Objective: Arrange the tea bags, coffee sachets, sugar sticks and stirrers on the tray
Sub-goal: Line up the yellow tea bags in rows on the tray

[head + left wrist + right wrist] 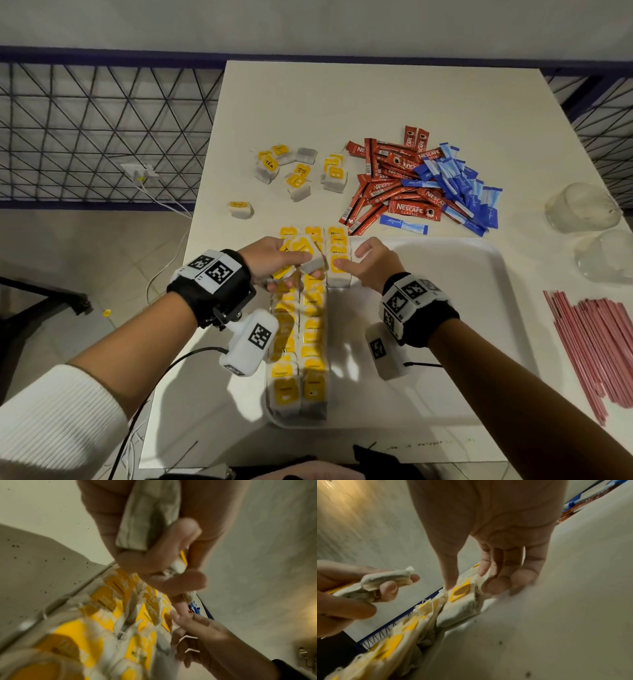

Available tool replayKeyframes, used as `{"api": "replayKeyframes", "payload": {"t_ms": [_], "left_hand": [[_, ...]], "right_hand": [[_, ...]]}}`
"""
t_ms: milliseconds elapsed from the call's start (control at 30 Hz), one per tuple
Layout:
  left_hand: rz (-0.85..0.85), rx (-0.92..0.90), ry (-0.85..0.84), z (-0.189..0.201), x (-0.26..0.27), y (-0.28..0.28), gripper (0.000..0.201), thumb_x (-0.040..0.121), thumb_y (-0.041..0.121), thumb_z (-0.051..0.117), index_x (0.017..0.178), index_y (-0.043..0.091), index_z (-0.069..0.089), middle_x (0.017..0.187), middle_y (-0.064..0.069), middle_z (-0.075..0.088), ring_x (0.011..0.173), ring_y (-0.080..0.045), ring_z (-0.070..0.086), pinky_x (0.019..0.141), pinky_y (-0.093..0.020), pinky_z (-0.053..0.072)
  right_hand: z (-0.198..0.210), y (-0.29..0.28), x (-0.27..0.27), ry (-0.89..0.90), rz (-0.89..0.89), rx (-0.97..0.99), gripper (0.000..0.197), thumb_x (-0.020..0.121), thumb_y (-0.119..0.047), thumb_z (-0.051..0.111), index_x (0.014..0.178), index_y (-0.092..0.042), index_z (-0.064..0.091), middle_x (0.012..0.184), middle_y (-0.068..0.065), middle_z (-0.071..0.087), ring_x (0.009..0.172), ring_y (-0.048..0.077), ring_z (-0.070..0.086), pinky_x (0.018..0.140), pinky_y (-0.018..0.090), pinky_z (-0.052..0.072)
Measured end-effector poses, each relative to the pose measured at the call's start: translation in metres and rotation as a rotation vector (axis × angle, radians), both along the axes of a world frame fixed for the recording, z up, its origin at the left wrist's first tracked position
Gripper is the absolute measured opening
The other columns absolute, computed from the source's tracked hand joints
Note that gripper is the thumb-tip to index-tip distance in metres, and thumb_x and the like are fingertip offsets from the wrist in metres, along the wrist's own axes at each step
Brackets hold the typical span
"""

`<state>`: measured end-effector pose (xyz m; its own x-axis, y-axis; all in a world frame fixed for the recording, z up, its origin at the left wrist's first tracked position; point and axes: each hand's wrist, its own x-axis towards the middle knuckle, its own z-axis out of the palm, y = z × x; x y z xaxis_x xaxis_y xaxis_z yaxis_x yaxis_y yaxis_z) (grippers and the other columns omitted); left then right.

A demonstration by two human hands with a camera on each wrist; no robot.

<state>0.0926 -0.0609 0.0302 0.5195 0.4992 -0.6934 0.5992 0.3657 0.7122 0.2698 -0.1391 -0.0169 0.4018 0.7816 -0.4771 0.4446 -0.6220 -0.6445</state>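
Head view: the left hand (274, 260) is gripping a bunch of tea bags (306, 255) above the white tray (445, 274), while the right hand (371, 263) is pinching the third row's nearest tea bag (337, 274).

The right hand (496, 534) pinches a tea bag (462, 601) on the tray (539, 628); the left hand (342, 601) holds more bags (385, 580).

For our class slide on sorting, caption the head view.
Left hand holds tea bags above yellow-tagged rows on white plastic tray; right hand places one.
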Motion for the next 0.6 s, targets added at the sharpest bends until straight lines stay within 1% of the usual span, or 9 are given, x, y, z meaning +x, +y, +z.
{"api": "replayKeyframes", "payload": {"t_ms": [67,100,200,267,333,400,467,533,600], "left_hand": [[-0.022,0.018,0.008,-0.002,0.002,0.001,0.024,0.089,0.03,0.059,0.072,0.014,0.068,0.07,-0.019,0.055,0.05,-0.021,0.036,0.036,-0.013,0.025],[-0.034,0.027,0.012,-0.002,0.004,0.001,0.023,0.088,0.032,0.06,0.074,0.014,0.066,0.062,-0.015,0.055,0.048,-0.02,0.035,0.036,-0.013,0.025],[-0.072,0.081,0.056,-0.003,0.012,0.001,0.023,0.087,0.035,0.06,0.077,0.015,0.055,0.043,-0.002,0.049,0.033,-0.015,0.034,0.037,-0.014,0.025],[-0.105,0.107,0.068,-0.003,0.019,0.001,0.024,0.087,0.038,0.06,0.075,0.018,0.054,0.043,-0.001,0.049,0.03,-0.013,0.033,0.038,-0.015,0.025],[-0.129,0.124,0.074,-0.003,0.026,-0.001,0.026,0.086,0.041,0.06,0.072,0.021,0.055,0.044,-0.001,0.05,0.032,-0.013,0.034,0.039,-0.017,0.025],[-0.142,0.136,0.076,-0.003,0.031,-0.002,0.027,0.085,0.043,0.061,0.069,0.022,0.055,0.042,0.001,0.05,0.033,-0.013,0.035,0.039,-0.017,0.026],[-0.15,0.141,0.072,-0.003,0.036,-0.005,0.027,0.085,0.04,0.062,0.068,0.02,0.055,0.04,0.002,0.049,0.031,-0.011,0.035,0.038,-0.016,0.027],[-0.163,0.142,0.077,-0.004,0.04,-0.007,0.029,0.085,0.037,0.063,0.067,0.016,0.056,0.039,0.002,0.049,0.029,-0.01,0.036,0.036,-0.016,0.029],[-0.172,0.128,0.086,-0.005,0.043,-0.01,0.031,0.084,0.035,0.065,0.063,0.014,0.055,0.04,0.001,0.049,0.028,-0.01,0.037,0.035,-0.015,0.03]], "right_hand": [[0.007,-0.001,0.003,-0.068,-0.03,0.085,0.037,0.082,-0.044,0.064,0.091,-0.015,0.044,0.082,0.003,0.055,0.08,0.022,0.05,0.074,0.026,0.036],[0.011,0.0,0.004,-0.067,-0.031,0.125,0.034,0.084,-0.044,0.062,0.092,-0.015,0.045,0.077,0.001,0.054,0.078,0.021,0.05,0.074,0.026,0.036],[0.022,0.002,0.006,0.141,0.027,0.189,0.023,0.09,-0.038,0.056,0.092,-0.015,0.054,0.069,-0.003,0.054,0.065,0.013,0.05,0.066,0.024,0.039],[0.028,0.004,0.006,0.282,0.064,0.214,0.017,0.09,-0.034,0.055,0.091,-0.017,0.057,0.068,-0.002,0.056,0.06,0.011,0.049,0.057,0.019,0.039],[0.03,0.004,0.005,0.27,0.111,0.244,0.012,0.088,-0.03,0.06,0.089,-0.018,0.059,0.065,-0.003,0.054,0.06,0.009,0.049,0.06,0.019,0.038],[0.03,0.003,0.006,0.228,0.148,0.259,0.01,0.085,-0.023,0.064,0.08,-0.017,0.058,0.058,-0.004,0.047,0.058,0.01,0.044,0.064,0.023,0.038],[0.031,0.002,0.008,0.222,0.161,0.274,0.02,0.084,-0.016,0.065,0.068,-0.019,0.054,0.053,0.0,0.04,0.055,0.013,0.038,0.063,0.026,0.037],[0.032,0.001,0.013,0.25,0.146,0.259,0.02,0.084,-0.016,0.065,0.068,-0.019,0.054,0.051,0.001,0.045,0.051,0.011,0.042,0.057,0.021,0.037],[0.032,-0.002,0.017,0.285,0.142,0.212,0.016,0.085,-0.018,0.064,0.071,-0.017,0.055,0.042,-0.008,0.049,0.04,0.002,0.044,0.048,0.015,0.037]]}}
